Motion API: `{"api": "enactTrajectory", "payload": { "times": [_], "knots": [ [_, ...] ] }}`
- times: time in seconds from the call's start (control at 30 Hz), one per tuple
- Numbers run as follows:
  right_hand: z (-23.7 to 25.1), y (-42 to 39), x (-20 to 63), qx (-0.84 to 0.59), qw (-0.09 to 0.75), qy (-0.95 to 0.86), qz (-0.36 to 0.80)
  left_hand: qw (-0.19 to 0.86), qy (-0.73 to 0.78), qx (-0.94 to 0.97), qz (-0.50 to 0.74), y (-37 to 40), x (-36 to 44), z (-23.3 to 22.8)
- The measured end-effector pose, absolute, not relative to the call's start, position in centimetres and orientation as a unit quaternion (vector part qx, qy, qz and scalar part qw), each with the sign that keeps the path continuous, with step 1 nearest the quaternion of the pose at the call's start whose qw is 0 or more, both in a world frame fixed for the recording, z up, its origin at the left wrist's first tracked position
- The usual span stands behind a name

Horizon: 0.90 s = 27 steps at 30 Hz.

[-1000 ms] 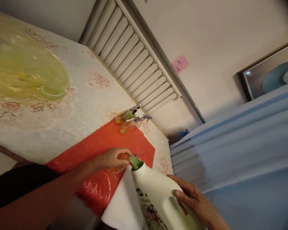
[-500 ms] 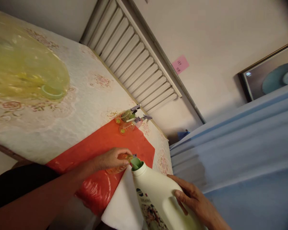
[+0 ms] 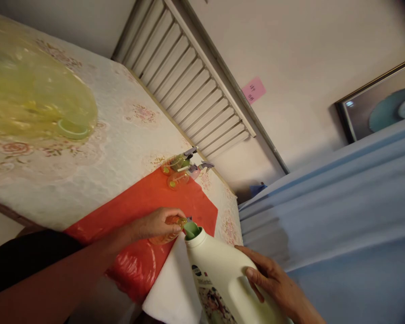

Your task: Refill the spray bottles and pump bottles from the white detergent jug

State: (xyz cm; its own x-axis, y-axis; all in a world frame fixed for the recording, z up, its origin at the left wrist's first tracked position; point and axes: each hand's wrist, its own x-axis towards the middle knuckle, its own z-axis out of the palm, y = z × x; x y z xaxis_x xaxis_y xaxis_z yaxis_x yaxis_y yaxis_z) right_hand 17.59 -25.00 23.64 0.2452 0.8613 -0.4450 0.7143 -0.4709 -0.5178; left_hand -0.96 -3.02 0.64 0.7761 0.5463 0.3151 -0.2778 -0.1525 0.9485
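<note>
My left hand is wrapped round the neck of a clear orange-tinted bottle, which stands over red plastic. Tilted towards it is a large cream jug with a printed label and a green pouring spout. The spout meets or nearly meets the bottle's mouth; whether they touch I cannot tell. By its handle, my right hand grips the jug, fingers on the far side and thumb near the handle opening. Below the jug's neck lies a white cloth or pad.
Several small clear spray bottles with grey triggers stand at the far end of the red plastic sheet. A yellow plastic bag lies on the floral tablecloth. Behind are a radiator and a blue curtain.
</note>
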Motion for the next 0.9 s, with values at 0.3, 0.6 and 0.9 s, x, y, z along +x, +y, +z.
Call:
{"api": "enactTrajectory", "payload": {
  "times": [0.3,0.6,0.9],
  "knots": [
    [23.70,-25.15,17.61,-0.779,0.098,-0.507,0.355,0.643,0.105,0.694,0.307,-3.10,-1.37,1.29],
    [23.87,-24.98,17.69,-0.776,0.092,-0.514,0.354,0.651,0.097,0.684,0.316,-3.11,-1.28,1.20],
    [23.95,-25.02,17.74,-0.778,0.087,-0.513,0.351,0.637,0.111,0.695,0.315,-3.12,-1.18,1.03]
  ]
}}
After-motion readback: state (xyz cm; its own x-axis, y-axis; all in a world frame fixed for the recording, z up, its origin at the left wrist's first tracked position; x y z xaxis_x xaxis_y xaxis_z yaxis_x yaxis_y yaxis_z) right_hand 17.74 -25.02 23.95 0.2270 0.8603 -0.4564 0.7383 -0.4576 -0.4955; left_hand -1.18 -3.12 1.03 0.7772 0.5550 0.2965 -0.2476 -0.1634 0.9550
